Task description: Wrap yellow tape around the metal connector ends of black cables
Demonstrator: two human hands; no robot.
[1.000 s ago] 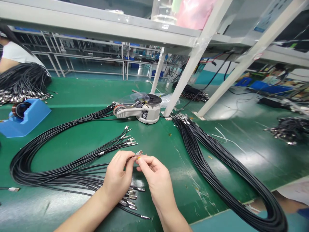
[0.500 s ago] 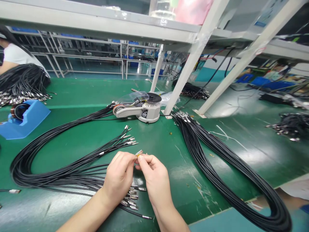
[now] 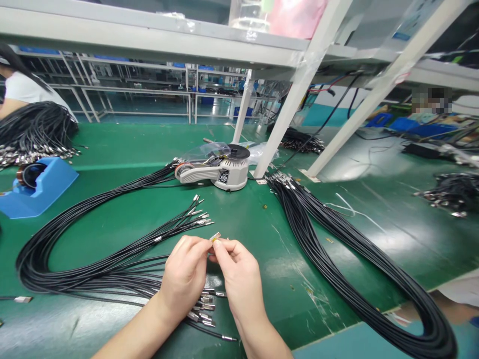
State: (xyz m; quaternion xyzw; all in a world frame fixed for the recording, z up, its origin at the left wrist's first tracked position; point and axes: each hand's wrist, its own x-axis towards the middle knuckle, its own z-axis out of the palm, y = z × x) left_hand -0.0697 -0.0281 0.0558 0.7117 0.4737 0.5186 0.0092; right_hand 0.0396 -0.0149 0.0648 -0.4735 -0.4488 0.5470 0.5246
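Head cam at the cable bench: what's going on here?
A person's left hand and right hand are pinching a small metal connector together. Metal-ended black cables fan out on the green bench beneath the hands, and another black cable bundle lies to the right. A grey tape-dispensing machine stands ahead, and a co-worker is at far left.

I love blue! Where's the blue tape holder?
The tape holder sits far left in the head view, on the green bench, below a bundle of black cables.
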